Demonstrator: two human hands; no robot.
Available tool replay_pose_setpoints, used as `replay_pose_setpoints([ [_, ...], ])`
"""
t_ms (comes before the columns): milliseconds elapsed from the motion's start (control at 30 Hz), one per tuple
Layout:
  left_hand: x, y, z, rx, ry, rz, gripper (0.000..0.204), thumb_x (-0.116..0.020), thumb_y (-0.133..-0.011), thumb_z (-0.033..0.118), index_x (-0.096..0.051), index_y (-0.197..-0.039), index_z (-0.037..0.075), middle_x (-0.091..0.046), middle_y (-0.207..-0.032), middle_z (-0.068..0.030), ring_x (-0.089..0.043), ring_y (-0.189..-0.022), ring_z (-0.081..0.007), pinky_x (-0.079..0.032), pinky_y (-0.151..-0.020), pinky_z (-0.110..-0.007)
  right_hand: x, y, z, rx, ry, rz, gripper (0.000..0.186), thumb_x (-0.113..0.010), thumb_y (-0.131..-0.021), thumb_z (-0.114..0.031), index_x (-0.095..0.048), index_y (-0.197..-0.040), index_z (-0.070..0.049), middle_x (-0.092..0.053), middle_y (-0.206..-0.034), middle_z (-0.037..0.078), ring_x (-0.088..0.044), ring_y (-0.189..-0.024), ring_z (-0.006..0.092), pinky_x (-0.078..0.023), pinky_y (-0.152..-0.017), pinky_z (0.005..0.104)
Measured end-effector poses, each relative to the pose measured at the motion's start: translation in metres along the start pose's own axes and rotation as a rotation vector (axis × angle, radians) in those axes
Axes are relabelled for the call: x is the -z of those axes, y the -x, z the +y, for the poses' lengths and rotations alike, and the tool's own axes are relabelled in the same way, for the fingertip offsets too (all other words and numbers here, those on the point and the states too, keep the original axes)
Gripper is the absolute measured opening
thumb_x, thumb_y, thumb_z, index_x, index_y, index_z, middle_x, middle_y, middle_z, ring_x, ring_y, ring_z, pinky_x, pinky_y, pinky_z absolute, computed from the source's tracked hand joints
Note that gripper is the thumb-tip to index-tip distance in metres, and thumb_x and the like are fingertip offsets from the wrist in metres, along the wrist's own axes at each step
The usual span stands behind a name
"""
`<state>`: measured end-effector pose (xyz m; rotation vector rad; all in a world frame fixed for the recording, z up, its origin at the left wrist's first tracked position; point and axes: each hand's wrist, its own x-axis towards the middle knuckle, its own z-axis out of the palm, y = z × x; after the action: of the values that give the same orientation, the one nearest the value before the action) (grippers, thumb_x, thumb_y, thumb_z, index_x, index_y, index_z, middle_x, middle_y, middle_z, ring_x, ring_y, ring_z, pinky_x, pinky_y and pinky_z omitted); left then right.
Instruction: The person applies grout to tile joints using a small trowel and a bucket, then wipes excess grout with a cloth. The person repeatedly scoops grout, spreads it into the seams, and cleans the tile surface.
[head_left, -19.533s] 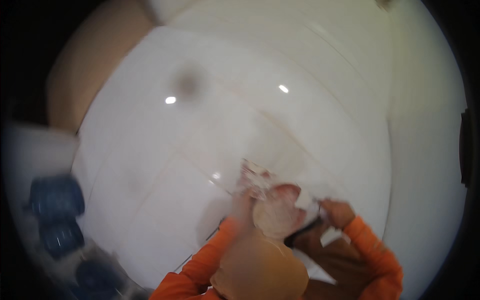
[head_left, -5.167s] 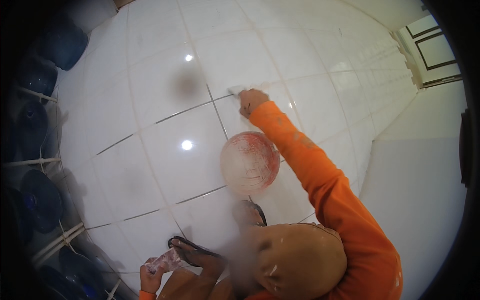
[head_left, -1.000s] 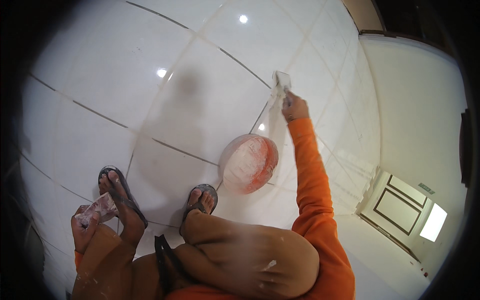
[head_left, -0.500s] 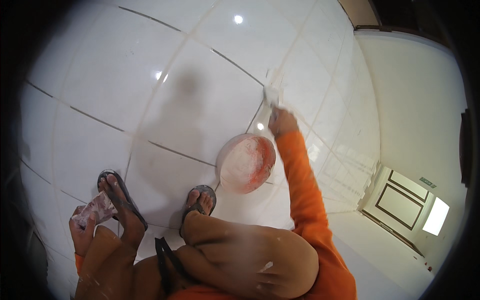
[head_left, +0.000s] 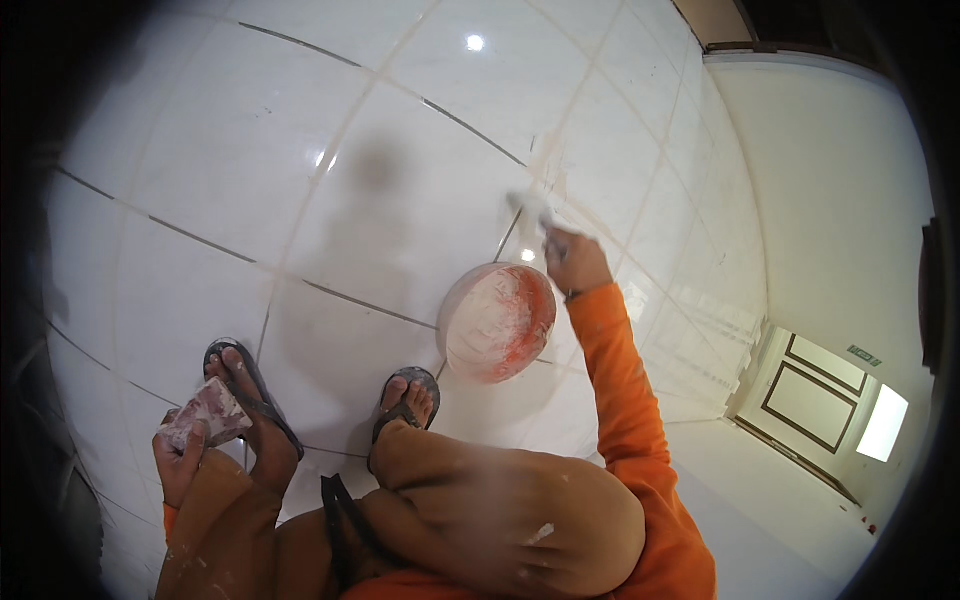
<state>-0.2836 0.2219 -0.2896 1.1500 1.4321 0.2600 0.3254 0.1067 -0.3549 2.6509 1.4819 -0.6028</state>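
Note:
My right hand (head_left: 577, 264) is stretched out over the white tiled floor (head_left: 390, 215), closed on a putty knife (head_left: 533, 207). The blade is blurred and points to the far left, over a tile joint with pale paste smeared around it. Just nearer to me sits a reddish bowl (head_left: 535, 340), its inside coated with whitish paste or powder. Beside my left knee, my left hand (head_left: 180, 462) grips a pinkish, rectangular block (head_left: 208, 415) smeared with white; whether it is a sponge I cannot tell.
My feet in dark flip-flops (head_left: 408, 400) stand on the tiles near the bowl. Some joints show as dark gaps (head_left: 370, 308), others are pale. A cream wall (head_left: 835, 190) rises at the right, with a panelled door (head_left: 810, 405) farther down.
My right hand has drawn slightly nearer and to the right, and the putty knife's blade has swung leftward. My left hand still holds the block. The whole view has shifted a little.

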Motion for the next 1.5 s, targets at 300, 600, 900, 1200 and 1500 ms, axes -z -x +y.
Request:
replay_pose_setpoints([
  [300,-0.002,0.001,0.006,0.147,-0.061,0.038,0.024,-0.069,-0.1,0.021,-0.065,-0.103,-0.003,-0.063,-0.094,-0.0028,-0.055,-0.084,-0.0106,-0.047,-0.077,-0.028,-0.02,-0.031,-0.085,-0.296,0.106,-0.225,0.042,-0.056,-0.093,-0.027,-0.068,-0.13,-0.012,-0.073,-0.096,0.022,-0.071,-0.091,0.0409,-0.057,-0.083,0.0519],
  [600,0.004,0.004,-0.011,0.081,-0.001,0.038,0.026,-0.069,-0.1,0.022,-0.066,-0.104,-0.003,-0.063,-0.094,-0.002,-0.054,-0.084,-0.0105,-0.047,-0.077,-0.028,-0.008,-0.024,-0.133,-0.2,0.094,-0.127,0.04,-0.055,-0.091,-0.019,-0.065,-0.127,-0.002,-0.074,-0.087,0.021,-0.073,-0.084,0.0396,-0.059,-0.074,0.0484],
  [900,-0.002,0.002,0.009,0.037,-0.034,0.001,0.027,-0.069,-0.1,0.023,-0.066,-0.104,-0.003,-0.065,-0.093,-0.0025,-0.055,-0.084,-0.0095,-0.048,-0.076,-0.029,0.038,-0.098,-0.028,0.177,0.319,0.094,0.046,-0.06,-0.095,-0.016,-0.063,-0.139,-0.032,-0.07,-0.101,0.013,-0.07,-0.097,0.0333,-0.056,-0.083,0.0465],
  [1200,-0.011,0.005,0.019,0.077,0.111,0.026,0.028,-0.069,-0.1,0.021,-0.065,-0.113,-0.004,-0.068,-0.102,-0.0042,-0.06,-0.09,-0.0108,-0.05,-0.082,-0.028,0.047,-0.116,-0.019,0.287,-0.186,0.209,0.047,-0.057,-0.095,-0.015,-0.061,-0.14,-0.028,-0.073,-0.1,0.017,-0.069,-0.093,0.0392,-0.055,-0.08,0.0506],
  [1500,-0.006,0.002,0.018,0.154,0.173,-0.068,0.031,-0.068,-0.1,0.018,-0.063,-0.122,-0.004,-0.07,-0.111,-0.0066,-0.061,-0.099,-0.0117,-0.05,-0.089,-0.029,-0.038,-0.055,-0.14,-0.171,-0.027,0.03,0.063,-0.055,-0.088,-0.013,-0.048,-0.151,-0.01,-0.073,-0.097,0.023,-0.072,-0.091,0.0397,-0.058,-0.081,0.0485],
])
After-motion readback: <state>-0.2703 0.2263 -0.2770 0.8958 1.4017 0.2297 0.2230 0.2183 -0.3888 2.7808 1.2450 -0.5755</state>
